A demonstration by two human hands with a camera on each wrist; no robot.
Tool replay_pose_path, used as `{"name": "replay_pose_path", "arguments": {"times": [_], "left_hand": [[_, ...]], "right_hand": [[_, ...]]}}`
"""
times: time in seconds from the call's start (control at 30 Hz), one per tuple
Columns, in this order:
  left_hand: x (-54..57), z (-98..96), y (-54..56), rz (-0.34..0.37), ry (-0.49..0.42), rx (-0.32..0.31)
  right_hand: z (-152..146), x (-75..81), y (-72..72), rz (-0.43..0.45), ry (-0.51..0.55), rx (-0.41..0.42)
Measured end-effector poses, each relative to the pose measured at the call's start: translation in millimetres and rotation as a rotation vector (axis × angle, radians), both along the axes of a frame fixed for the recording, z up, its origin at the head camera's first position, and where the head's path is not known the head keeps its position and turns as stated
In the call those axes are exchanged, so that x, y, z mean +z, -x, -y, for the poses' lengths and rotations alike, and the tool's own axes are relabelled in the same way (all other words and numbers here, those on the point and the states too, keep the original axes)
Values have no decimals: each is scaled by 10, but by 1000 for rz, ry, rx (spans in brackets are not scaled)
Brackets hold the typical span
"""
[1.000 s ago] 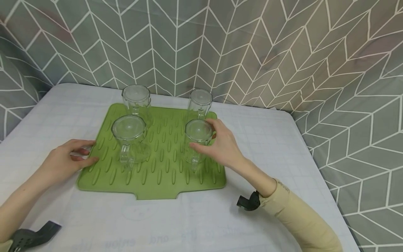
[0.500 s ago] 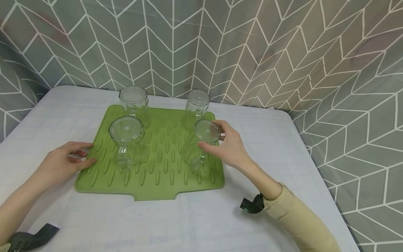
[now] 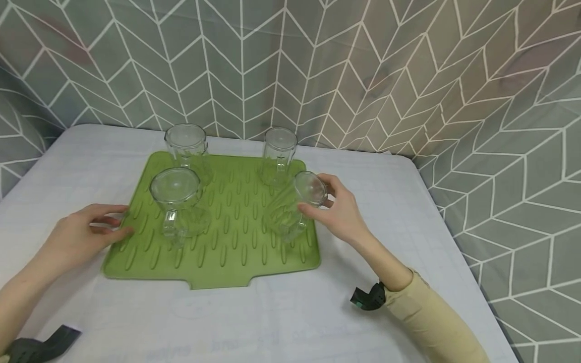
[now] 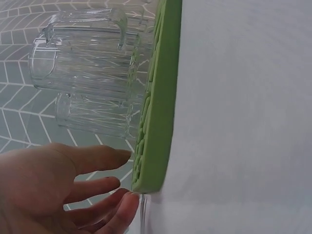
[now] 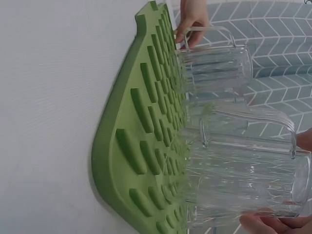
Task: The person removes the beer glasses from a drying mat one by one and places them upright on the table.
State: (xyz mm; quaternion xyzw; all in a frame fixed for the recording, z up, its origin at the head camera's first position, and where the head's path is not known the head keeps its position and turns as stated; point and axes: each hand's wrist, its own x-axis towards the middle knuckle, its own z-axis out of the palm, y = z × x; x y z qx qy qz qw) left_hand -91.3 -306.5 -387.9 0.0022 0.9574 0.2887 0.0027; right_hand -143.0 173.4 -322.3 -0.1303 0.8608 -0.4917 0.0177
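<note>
My right hand (image 3: 338, 209) grips the upper end of a clear glass mug (image 3: 290, 214), which stands upside down and leans to the right. In the right wrist view its handle (image 5: 263, 117) faces the camera, and only part of the hand shows. Under the mug lies a green drying mat (image 3: 231, 262) with raised ridges. My left hand (image 3: 86, 234) touches the mat's left edge, fingers loosely extended. The left wrist view shows those fingers (image 4: 105, 158) at the mat's rim, holding no mug.
Three more clear glass mugs stand upside down on the mat: a near left mug (image 3: 179, 206), a far left mug (image 3: 186, 143) and a far right mug (image 3: 278, 156). A white cloth (image 3: 372, 196) covers the table. Patterned grey curtains (image 3: 254, 65) hang behind and at the sides.
The right hand has moved right, tipping the near right mug from upright to a lean. My left hand stays at the mat's edge; the whole view has shifted slightly.
</note>
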Motion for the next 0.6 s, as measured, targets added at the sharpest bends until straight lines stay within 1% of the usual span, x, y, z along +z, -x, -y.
{"name": "replay_pose_path", "arguments": {"times": [0.07,0.13,0.23,0.3,0.33,0.43,0.53,0.57,0.6], "left_hand": [[60,-17,-25,-7,10,18],[145,-45,-54,-34,20,49],[294,-96,-112,-131,-1,98],[411,-146,-158,-194,-39,137],[464,-172,-180,-231,-75,149],[598,-256,-218,-273,-153,189],[727,-362,-222,-321,-254,190],[771,-414,-219,-335,-272,181],[818,-471,-221,-367,-306,159]], "right_hand": [[-19,-6,1,2,16,1],[-36,-9,1,2,32,-2],[-60,-3,3,8,62,-13],[-75,3,3,17,81,-22],[-83,6,3,20,91,-25],[-109,13,-6,20,105,-37],[-134,18,-20,22,117,-47],[-142,19,-24,24,122,-51],[-150,19,-27,26,128,-55]]}}
